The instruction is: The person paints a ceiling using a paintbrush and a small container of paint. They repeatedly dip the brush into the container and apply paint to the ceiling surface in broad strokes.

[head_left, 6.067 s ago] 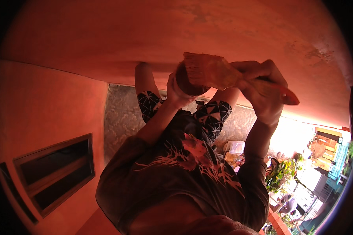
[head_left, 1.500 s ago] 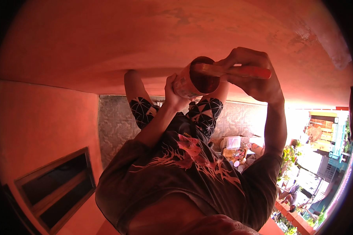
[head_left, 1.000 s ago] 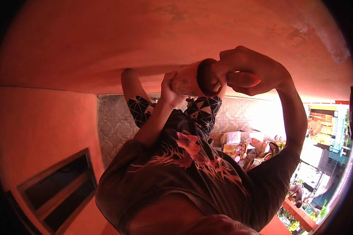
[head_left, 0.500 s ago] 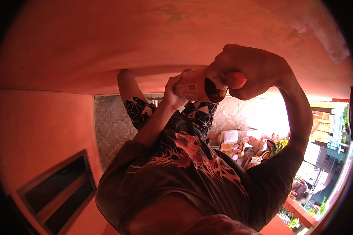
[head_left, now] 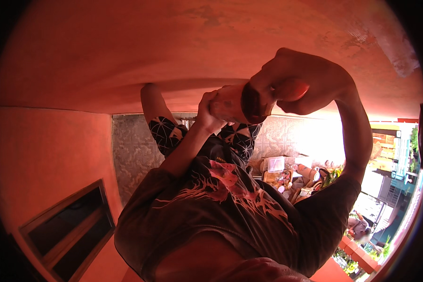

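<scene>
My left hand (head_left: 208, 116) is wrapped round the near side of a tilted, roughly cylindrical container (head_left: 228, 104), whose dark mouth (head_left: 255, 104) faces right. In my right hand (head_left: 310, 68), closed just above and right of that mouth, is a tool whose rounded red-orange handle end (head_left: 293, 89) sticks out of the fist. The working end of the tool is hidden behind my fingers and the container's rim, so its kind does not show. Both hands are held up in front of the red-orange wall (head_left: 197, 42).
A dark-paned window (head_left: 70, 225) is set in the left wall. Patterned tiles (head_left: 131, 141) lie beneath my legs. Plastic tubs and assorted household things (head_left: 286, 176) are piled to the right. A person (head_left: 360, 229) is outside at the far right.
My right hand has shifted slightly right and up with the red-handled tool, uncovering more of the container's dark mouth. My left hand and the container are nearly still.
</scene>
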The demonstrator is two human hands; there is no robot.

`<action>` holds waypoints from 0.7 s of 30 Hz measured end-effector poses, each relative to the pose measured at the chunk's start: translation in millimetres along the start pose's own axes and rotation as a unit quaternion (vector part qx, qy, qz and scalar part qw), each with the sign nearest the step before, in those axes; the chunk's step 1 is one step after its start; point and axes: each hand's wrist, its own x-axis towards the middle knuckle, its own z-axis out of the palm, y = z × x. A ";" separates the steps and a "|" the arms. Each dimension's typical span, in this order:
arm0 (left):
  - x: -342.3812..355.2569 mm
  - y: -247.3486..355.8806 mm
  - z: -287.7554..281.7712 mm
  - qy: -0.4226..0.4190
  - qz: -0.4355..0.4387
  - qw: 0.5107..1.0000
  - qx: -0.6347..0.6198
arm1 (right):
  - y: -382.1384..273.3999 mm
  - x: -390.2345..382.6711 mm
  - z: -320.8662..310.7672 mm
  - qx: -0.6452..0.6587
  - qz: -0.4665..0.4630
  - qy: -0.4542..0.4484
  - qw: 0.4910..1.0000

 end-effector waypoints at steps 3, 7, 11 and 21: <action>-1.4 4.6 -2.8 0.022 0.010 1.000 -0.015 | 17.5 -10.6 5.7 0.128 -0.003 0.085 0.988; -4.4 14.5 12.7 0.097 0.030 0.994 -0.030 | 41.5 -34.7 20.6 0.246 -0.081 0.255 0.932; -2.6 17.8 -2.5 0.074 0.037 0.996 -0.035 | 94.6 -41.2 65.8 0.474 -0.177 0.392 0.768; 7.7 9.7 -1.6 -0.014 0.038 0.998 -0.043 | 166.6 -14.2 164.8 0.731 -0.270 0.516 0.357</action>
